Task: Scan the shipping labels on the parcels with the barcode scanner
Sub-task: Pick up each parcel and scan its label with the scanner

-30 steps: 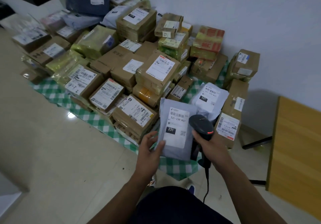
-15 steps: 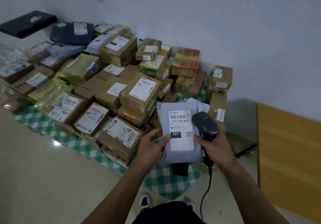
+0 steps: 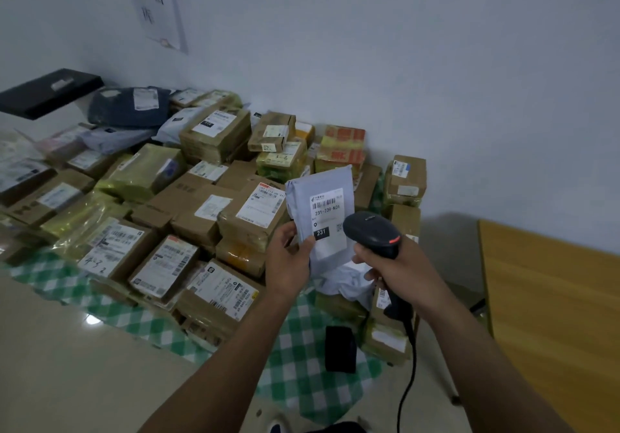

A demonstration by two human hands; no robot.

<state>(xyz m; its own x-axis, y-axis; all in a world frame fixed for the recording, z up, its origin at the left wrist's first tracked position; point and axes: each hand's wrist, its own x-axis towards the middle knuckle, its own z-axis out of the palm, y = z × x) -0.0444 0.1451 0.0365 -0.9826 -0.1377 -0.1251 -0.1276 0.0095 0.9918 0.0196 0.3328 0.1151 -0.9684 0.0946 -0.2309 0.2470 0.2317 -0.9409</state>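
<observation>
My left hand (image 3: 290, 258) grips a grey mailer bag (image 3: 322, 184) by its lower left edge and holds it upright in the air. Its white shipping label (image 3: 327, 217) faces me and reads 231-239-K01. To the right, my right hand (image 3: 399, 264) is wrapped round the handle of a black barcode scanner (image 3: 372, 229). The scanner's head sits just right of the label's lower part, close to the bag, with a red mark on its side. Its black cable (image 3: 407, 375) hangs down toward the floor.
Several labelled cardboard parcels (image 3: 208, 211) are piled against the wall on a green checked cloth (image 3: 295, 365). A white bag (image 3: 349, 281) lies under my hands, a small black object (image 3: 340, 348) on the cloth. At right stands a wooden table (image 3: 550, 298).
My left hand has lifted the grey mailer up off the pile to in front of the stacked boxes. The scanner rose with it. My view tilted up toward the wall.
</observation>
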